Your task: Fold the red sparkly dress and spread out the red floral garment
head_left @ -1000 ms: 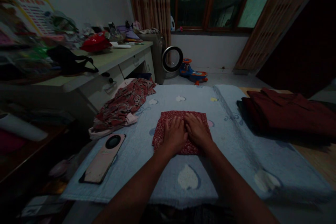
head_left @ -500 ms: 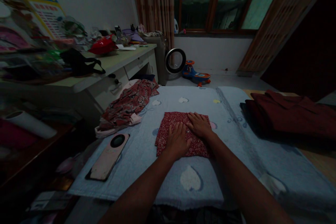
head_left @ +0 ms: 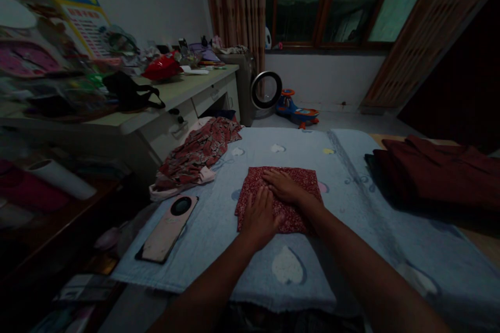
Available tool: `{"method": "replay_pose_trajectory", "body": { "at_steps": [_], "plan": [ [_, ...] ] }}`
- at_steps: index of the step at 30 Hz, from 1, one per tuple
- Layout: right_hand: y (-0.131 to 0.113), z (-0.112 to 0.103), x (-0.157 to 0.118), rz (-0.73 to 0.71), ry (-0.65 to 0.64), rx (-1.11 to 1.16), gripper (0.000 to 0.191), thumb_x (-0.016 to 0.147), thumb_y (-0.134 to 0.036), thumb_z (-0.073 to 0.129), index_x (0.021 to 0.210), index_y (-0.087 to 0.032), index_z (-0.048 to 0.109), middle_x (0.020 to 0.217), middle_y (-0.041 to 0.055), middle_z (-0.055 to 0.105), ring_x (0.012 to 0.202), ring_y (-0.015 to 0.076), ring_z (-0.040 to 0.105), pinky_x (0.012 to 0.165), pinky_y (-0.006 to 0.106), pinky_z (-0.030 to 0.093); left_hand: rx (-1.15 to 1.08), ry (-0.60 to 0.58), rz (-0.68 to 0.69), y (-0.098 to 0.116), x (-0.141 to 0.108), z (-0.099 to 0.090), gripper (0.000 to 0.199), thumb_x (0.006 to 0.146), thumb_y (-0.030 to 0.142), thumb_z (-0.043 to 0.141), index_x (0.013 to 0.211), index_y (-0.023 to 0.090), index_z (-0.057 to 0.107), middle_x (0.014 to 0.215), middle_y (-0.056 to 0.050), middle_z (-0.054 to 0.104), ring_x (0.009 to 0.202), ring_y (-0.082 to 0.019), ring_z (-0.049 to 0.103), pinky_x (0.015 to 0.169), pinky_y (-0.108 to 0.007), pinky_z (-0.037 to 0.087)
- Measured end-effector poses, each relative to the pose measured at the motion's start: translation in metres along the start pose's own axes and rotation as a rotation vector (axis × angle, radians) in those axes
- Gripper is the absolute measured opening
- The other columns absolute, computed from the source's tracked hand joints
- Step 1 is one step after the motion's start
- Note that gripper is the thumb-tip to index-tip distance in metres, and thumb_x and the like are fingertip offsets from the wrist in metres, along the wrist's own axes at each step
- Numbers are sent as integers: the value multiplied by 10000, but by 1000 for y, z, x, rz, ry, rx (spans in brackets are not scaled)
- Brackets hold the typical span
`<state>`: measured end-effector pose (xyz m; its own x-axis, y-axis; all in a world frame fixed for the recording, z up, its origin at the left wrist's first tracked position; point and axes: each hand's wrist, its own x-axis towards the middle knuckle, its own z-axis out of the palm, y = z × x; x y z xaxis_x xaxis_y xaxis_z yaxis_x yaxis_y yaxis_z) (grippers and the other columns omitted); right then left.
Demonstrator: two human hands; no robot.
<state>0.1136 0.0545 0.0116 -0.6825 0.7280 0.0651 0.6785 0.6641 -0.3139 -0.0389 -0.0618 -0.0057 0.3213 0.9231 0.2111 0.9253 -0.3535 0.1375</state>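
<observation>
A folded dark-red garment with a small pale print lies flat on the light-blue heart-patterned cover. My left hand rests flat on its left half, fingers stretched out and pointing away from me. On the upper middle of the cloth lies my right hand, palm down, its fingers reaching left to just beyond the left fingertips. Neither hand grips anything. What kind of garment it is, I cannot tell from the fold.
Left of the cloth lies a pink phone, camera side up. Behind it is a crumpled patterned garment. Folded dark clothes are stacked at the right. A cluttered desk runs along the left wall; a ride-on toy stands beyond.
My right hand has slid left across the folded garment, closer to my left hand. My left hand stays flat on the cloth. The view has turned slightly left.
</observation>
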Motion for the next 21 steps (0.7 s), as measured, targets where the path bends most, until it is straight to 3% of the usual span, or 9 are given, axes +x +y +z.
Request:
{"method": "replay_pose_trajectory", "body": {
  "at_steps": [9, 15, 18, 21],
  "plan": [
    [11, -2, 8, 91, -27, -37, 615, 1000, -456, 378, 1552, -194, 311, 1618, 86, 278, 1498, 266, 237, 1210, 479, 189, -11, 4, 1, 1, 1, 0, 685, 977, 536, 351, 1513, 110, 343, 1606, -147, 306, 1513, -295, 195, 1219, -526, 193],
    [20, 1, 14, 181, -9, -47, 569, 1010, -437, 348, 1527, -199, 370, 1599, 93, 320, 1492, 266, 258, 1203, 490, 212, -20, -12, 0, 2, 0, 0, 692, 978, 540, 345, 1515, 103, 341, 1602, -155, 311, 1518, -292, 177, 1220, -528, 189],
    [23, 2, 17, 234, 73, -69, 537, 995, -378, 396, 1480, -152, 439, 1572, 131, 372, 1478, 281, 291, 1189, 494, 247, -18, -25, 6, 1, 0, -1, 676, 979, 529, 355, 1510, 111, 349, 1609, -152, 296, 1519, -294, 174, 1220, -528, 183],
    [24, -1, 14, 280, 252, -28, 506, 967, -276, 419, 1427, -75, 485, 1524, 179, 437, 1444, 260, 361, 1189, 436, 279, -34, -49, 8, 0, 1, -6, 661, 975, 518, 379, 1504, 122, 360, 1603, -153, 310, 1514, -304, 191, 1213, -539, 194]
  ]
}}
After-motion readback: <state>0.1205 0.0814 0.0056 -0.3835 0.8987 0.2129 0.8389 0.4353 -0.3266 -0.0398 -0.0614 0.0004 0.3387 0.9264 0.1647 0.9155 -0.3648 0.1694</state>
